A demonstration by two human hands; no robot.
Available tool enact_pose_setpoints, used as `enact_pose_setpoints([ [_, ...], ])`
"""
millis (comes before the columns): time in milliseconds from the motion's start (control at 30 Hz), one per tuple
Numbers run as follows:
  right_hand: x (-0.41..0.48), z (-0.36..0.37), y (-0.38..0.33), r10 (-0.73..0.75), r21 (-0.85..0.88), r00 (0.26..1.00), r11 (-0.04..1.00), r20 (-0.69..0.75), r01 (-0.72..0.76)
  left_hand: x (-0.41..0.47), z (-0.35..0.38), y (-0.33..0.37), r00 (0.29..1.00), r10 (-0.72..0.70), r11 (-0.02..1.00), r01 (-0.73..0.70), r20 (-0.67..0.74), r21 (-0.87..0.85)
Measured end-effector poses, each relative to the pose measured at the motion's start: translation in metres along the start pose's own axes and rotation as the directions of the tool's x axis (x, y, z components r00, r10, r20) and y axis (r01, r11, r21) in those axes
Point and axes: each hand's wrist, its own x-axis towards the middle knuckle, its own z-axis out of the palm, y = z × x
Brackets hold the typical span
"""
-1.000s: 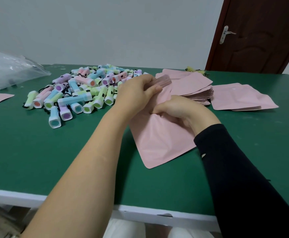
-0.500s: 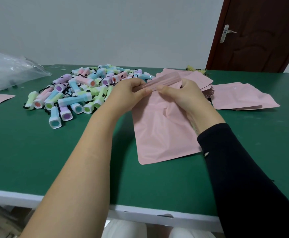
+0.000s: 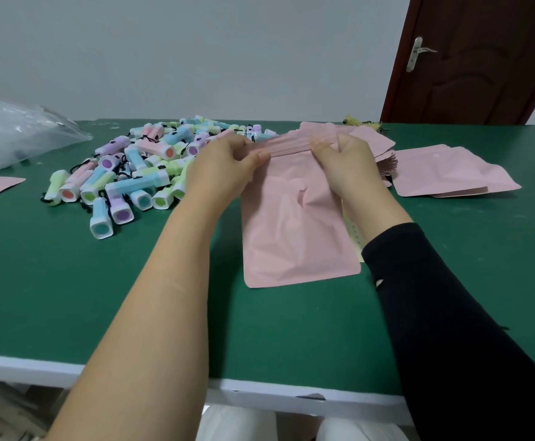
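grip: zip edge of pink pouch (image 3: 295, 233) was pinched by left hand (image 3: 224, 167) and right hand (image 3: 345, 160), fingers curled | progress: sealing was judged underway | left: torch pile (image 3: 126, 173) was seen unpacked

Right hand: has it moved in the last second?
Yes. The right hand slid up the pink pouch to its top edge, nearer the pouch stack behind.

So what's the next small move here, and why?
Probably run both pinches along the zip strip to seal it: the left hand and right hand pinch that top edge of the pink pouch, whose middle bulges as if filled.
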Motion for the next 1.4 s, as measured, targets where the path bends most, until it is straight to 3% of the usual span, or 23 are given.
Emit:
enact_pose_setpoints([
  [100,0.003,-0.003,-0.001,0.075,0.045,0.997,0.996,0.024,-0.076,0.001,-0.002,-0.002,0.997,-0.056,0.995,0.051,-0.047,-0.09],
  [167,0.005,-0.006,-0.002,0.121,0.054,0.99,0.991,0.065,-0.125,0.001,-0.003,-0.004,0.993,-0.11,0.966,0.099,-0.035,-0.241],
  [333,0.004,-0.01,-0.001,0.135,0.13,0.991,0.982,0.021,-0.137,-0.004,-0.003,-0.005,0.977,-0.213,0.797,0.19,0.027,-0.573],
  [467,0.001,-0.012,0.006,0.158,0.285,0.987,0.948,-0.033,-0.143,-0.001,0.0,-0.008,0.965,-0.248,0.743,0.245,0.085,-0.623],
  [533,0.002,-0.007,0.009,0.156,0.289,0.987,0.947,-0.042,-0.138,0.0,0.003,-0.01,0.952,-0.287,0.724,0.289,0.108,-0.627],
  [600,0.002,-0.003,0.01,0.109,0.237,0.992,0.967,-0.061,-0.092,-0.001,0.007,-0.006,0.957,-0.287,0.732,0.246,0.039,-0.635],
  [633,0.002,-0.002,0.01,0.062,0.176,0.996,0.983,-0.068,-0.049,-0.001,0.009,-0.005,0.971,-0.237,0.792,0.175,-0.03,-0.585],
  [700,-0.001,0.0,0.01,-0.046,0.061,0.998,0.997,-0.045,0.049,-0.001,0.014,-0.002,0.991,0.029,0.967,-0.061,-0.128,-0.247],
  [733,-0.002,0.001,0.009,-0.083,0.038,0.996,0.996,-0.009,0.084,-0.001,0.016,0.001,0.978,0.172,0.982,-0.179,-0.117,-0.059],
  [800,-0.006,0.004,0.007,-0.15,-0.001,0.985,0.989,0.089,0.15,-0.002,0.021,0.007,0.959,0.278,0.959,-0.274,-0.05,0.073],
  [967,-0.01,0.01,0.005,-0.248,-0.046,0.96,0.966,0.13,0.256,-0.004,0.022,0.01,0.987,0.159,0.985,-0.158,0.007,-0.065],
  [1167,0.0,0.001,0.016,-0.257,-0.195,0.966,0.946,0.034,0.259,0.002,0.017,-0.002,0.993,0.106,0.943,-0.116,0.05,0.312],
  [1400,0.007,-0.008,0.018,-0.24,-0.207,0.971,0.951,-0.017,0.231,0.006,0.004,-0.013,1.0,-0.017,0.958,0.013,0.011,0.286],
])
